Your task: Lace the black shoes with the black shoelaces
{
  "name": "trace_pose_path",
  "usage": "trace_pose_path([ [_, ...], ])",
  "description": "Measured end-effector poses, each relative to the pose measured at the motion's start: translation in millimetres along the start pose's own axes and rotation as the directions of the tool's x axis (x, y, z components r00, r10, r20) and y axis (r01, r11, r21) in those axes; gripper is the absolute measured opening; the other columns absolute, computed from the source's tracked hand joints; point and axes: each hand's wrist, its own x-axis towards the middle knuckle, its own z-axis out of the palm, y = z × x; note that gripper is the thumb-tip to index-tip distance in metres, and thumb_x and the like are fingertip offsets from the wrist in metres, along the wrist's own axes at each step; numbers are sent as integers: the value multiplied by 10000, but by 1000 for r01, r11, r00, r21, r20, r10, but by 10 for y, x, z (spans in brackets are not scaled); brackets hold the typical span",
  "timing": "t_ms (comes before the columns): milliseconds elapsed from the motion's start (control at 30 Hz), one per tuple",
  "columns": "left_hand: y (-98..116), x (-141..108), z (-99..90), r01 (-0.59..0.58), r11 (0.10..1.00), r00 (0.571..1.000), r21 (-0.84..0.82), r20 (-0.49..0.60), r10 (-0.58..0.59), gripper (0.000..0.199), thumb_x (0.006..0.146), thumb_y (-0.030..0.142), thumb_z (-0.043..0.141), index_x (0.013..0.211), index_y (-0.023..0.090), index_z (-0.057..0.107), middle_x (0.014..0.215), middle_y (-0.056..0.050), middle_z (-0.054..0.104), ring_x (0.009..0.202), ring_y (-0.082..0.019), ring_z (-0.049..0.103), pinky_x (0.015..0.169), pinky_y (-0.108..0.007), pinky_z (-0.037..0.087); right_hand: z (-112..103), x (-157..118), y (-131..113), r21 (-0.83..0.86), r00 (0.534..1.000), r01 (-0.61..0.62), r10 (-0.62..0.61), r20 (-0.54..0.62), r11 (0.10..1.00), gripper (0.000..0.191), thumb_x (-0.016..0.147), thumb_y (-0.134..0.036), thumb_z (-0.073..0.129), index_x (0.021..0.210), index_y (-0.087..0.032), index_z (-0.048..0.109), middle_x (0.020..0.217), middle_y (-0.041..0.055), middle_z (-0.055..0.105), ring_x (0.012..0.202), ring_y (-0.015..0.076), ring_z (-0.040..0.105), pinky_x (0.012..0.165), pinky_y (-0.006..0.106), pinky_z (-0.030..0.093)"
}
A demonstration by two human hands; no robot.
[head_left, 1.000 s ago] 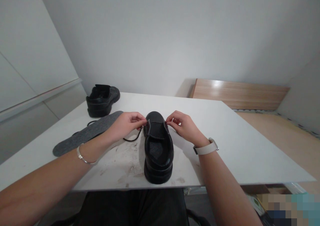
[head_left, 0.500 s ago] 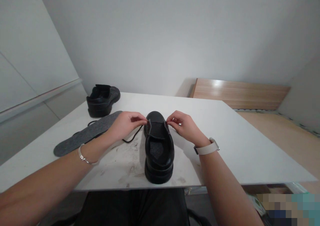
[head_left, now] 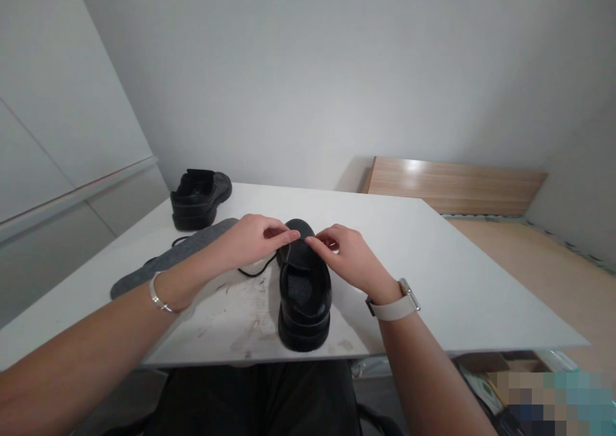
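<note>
A black shoe (head_left: 304, 314) stands near the table's front edge, heel toward me, with a grey insole showing inside. My left hand (head_left: 262, 235) pinches at the left side of the shoe's throat, thumb over the tongue. My right hand (head_left: 339, 250) is at the right side of the throat, its thumb and fingertips together. The two hands' fingertips nearly meet above the tongue. What either hand holds, if anything, is too small to make out. A black lace (head_left: 257, 272) trails on the table left of the shoe.
A second black shoe (head_left: 195, 205) stands at the back left of the white table (head_left: 409, 262). The grey insole (head_left: 158, 269) lies partly behind my left forearm. A wooden board (head_left: 452, 182) is at the back right, beyond the table.
Both hands have moved inward from the outer sides of the shoe's throat and are now close together over the tongue. The view has shifted slightly.
</note>
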Motion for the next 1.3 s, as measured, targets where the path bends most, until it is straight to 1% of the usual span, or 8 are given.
trace_pose_path([
  [167, -6, 112, -134, -30, 996, 989, 79, 145, 18, 284, 799, 324, 584, 952, 177, 774, 793, -53, 758, 701, -196, 669, 621, -263, 453, -38, 70, -169, -149, 995, -45, 58, 84, 988, 162, 909, -250, 588, 1005, -152, 674, 865, 101, 688, 744, 186, 606, 684, 307, 437],
  [333, -185, 228, -200, -106, 989, 952, 100, 297, 72, 400, 682, 157, 508, 962, 203, 790, 860, -32, 786, 740, -194, 696, 653, -259, 478, -6, 121, -238, -356, 985, -11, 72, 156, 934, 270, 856, -72, 515, 1057, -121, 689, 989, 174, 672, 854, 249, 639, 734, 338, 449],
  [567, -6, 243, -138, -38, 958, 977, 283, 212, -24, 208, 769, 191, 579, 805, 153, 780, 761, -59, 763, 703, -179, 675, 637, -251, 431, 48, 159, -397, -538, 982, -26, 122, 143, 843, 237, 893, -73, 484, 1005, -142, 681, 986, 134, 671, 894, 254, 667, 716, 320, 461],
  [733, 24, 199, -118, -85, 958, 996, 272, 46, 75, 187, 819, 219, 584, 813, 159, 761, 779, -64, 741, 712, -181, 651, 653, -265, 434, 38, 180, -466, -568, 987, -62, 134, 86, 820, 225, 934, -117, 467, 948, -169, 685, 979, 112, 676, 870, 245, 665, 656, 306, 438],
  [867, 201, 129, -251, -176, 977, 944, 123, -260, 203, 199, 871, 285, 573, 863, 159, 726, 856, -61, 733, 765, -175, 639, 724, -279, 478, 6, 222, -530, -337, 991, -28, -18, -133, 941, 129, 955, -150, 503, 918, -174, 624, 991, 76, 650, 891, 207, 632, 671, 288, 434],
  [967, 447, 38, -400, -270, 963, 869, -25, -437, 232, 180, 876, 318, 618, 878, 163, 709, 848, -47, 731, 765, -169, 643, 745, -288, 502, -36, 301, -642, 41, 928, 147, -123, -352, 988, 68, 974, -168, 512, 918, -174, 551, 916, 37, 640, 821, 145, 610, 710, 269, 459],
  [1167, 762, -97, -538, -468, 824, 788, -320, -573, 225, 85, 819, 238, 738, 847, 165, 704, 803, -33, 713, 724, -161, 651, 705, -309, 540, -69, 405, -894, 501, 811, 470, -131, -571, 726, 67, 967, -207, 545, 913, -217, 505, 782, -39, 584, 621, 67, 568, 589, 209, 489],
  [1300, 711, -93, -538, -435, 778, 836, -453, -523, 163, 150, 795, 228, 775, 897, 164, 686, 779, -29, 700, 691, -151, 636, 678, -307, 527, -86, 371, -931, 652, 830, 487, -75, -553, 581, 97, 911, -221, 645, 914, -213, 548, 802, -32, 615, 667, 77, 619, 623, 215, 561],
])
